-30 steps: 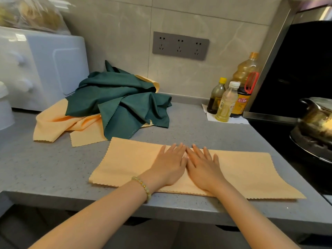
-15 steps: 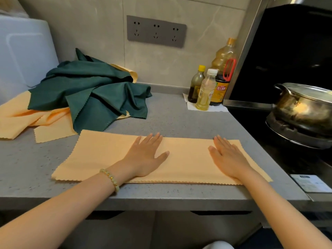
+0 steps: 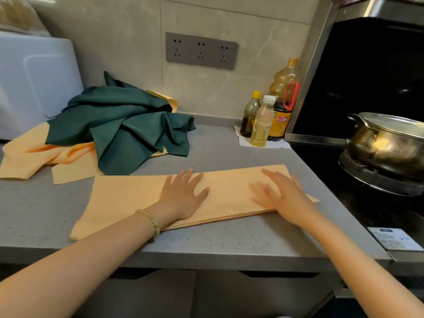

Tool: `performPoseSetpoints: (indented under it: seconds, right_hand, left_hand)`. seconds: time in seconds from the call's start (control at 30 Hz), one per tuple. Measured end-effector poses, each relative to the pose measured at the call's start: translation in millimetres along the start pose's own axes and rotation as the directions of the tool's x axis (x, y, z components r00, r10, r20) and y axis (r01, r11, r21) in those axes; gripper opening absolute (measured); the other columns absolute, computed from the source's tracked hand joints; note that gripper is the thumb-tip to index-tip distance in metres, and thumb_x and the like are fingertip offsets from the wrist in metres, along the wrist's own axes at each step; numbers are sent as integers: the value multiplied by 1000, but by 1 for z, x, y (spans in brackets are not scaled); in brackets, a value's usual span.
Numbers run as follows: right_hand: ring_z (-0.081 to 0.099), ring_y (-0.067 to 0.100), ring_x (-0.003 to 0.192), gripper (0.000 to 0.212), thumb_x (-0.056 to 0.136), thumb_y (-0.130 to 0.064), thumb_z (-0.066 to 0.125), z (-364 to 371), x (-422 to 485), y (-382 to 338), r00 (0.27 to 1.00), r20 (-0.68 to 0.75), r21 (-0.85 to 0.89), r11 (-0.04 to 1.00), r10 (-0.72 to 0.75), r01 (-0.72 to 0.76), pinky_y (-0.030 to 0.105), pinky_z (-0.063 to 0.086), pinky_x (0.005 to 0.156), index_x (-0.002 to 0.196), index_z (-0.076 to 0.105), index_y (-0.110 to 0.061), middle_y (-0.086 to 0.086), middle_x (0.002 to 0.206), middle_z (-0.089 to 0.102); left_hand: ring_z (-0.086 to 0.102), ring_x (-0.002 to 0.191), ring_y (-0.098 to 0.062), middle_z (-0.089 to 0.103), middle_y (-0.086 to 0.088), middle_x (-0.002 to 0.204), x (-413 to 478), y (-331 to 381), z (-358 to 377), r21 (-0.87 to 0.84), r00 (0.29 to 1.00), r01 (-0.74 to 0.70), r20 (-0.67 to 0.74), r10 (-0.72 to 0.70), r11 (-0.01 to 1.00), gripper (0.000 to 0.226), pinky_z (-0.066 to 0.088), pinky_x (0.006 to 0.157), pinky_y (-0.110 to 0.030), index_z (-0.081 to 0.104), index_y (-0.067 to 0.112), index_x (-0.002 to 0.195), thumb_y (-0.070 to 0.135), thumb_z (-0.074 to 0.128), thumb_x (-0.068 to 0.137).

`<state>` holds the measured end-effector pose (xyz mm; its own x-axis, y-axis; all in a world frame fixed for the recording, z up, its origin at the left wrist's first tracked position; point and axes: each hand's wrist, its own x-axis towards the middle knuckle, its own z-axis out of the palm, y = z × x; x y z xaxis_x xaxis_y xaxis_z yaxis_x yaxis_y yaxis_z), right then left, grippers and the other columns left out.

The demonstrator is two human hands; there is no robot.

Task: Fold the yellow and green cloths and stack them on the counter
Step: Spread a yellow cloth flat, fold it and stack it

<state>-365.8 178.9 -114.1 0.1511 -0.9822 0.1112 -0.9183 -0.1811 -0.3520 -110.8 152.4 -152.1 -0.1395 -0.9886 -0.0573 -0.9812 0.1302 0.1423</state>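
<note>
Both hands have slid apart along the folded yellow cloth (image 3: 128,198), a long strip lying flat near the counter (image 3: 229,235) front edge. At far left, green cloths (image 3: 124,125) lie heaped on loose yellow cloths (image 3: 34,152). The left hand (image 3: 183,196) presses flat on the strip's middle. The right hand (image 3: 282,193), blurred, lies flat near its right end. Behind, three bottles (image 3: 261,122) hold pale and dark liquids. The lidded pot (image 3: 385,143) hides its contents.

Beige marbled wall tiles (image 3: 114,42) carry a grey socket panel (image 3: 201,50) beside a dark splashback (image 3: 367,76)
</note>
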Motion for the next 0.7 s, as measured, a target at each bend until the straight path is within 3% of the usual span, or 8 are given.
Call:
performPoseSetpoints:
  seconds: [0.07,0.17,0.33,0.53,0.7]
  right_hand:
    - [9,2,143,43,100,-44,28,10,-21,-36,981,70,83,981,-182,176,23,-9,113,142,34,-37,-18,147,31]
    - [9,-2,142,44,100,-46,22,29,-34,-56,920,181,5,936,-348,353,30,-12,116,141,35,-39,-22,149,30]
    - [-1,3,144,45,101,-43,13,33,-11,-35,947,203,-91,959,-248,270,36,-15,116,143,30,-42,-17,155,17]
    - [-4,13,146,44,103,-41,13,32,32,6,987,147,-187,978,-64,91,39,-9,116,145,21,-46,-8,159,8]
    - [3,14,146,44,103,-36,24,26,37,16,976,165,-175,970,-141,169,35,4,117,146,17,-45,-7,158,10]
  left_hand:
    - [-5,148,-23,-5,1,161,6,2,-2,0,996,88,26,-88,996,63,-3,118,-46,2,30,153,58,11,97]
    - [-5,148,-26,-7,-2,161,11,0,-8,38,979,192,59,-194,981,65,-3,117,-49,0,26,153,57,8,97]
    - [-13,146,-31,-10,-4,160,8,-14,-27,85,975,179,118,-188,980,66,-8,117,-49,6,20,154,55,6,98]
    - [-9,147,-26,-3,1,161,2,-26,-37,4,987,-39,158,38,999,56,-5,119,-43,17,21,153,46,13,102]
    - [-5,148,-17,2,5,161,-11,-39,-26,-176,980,-162,90,179,971,57,-4,119,-34,14,22,153,46,23,102]
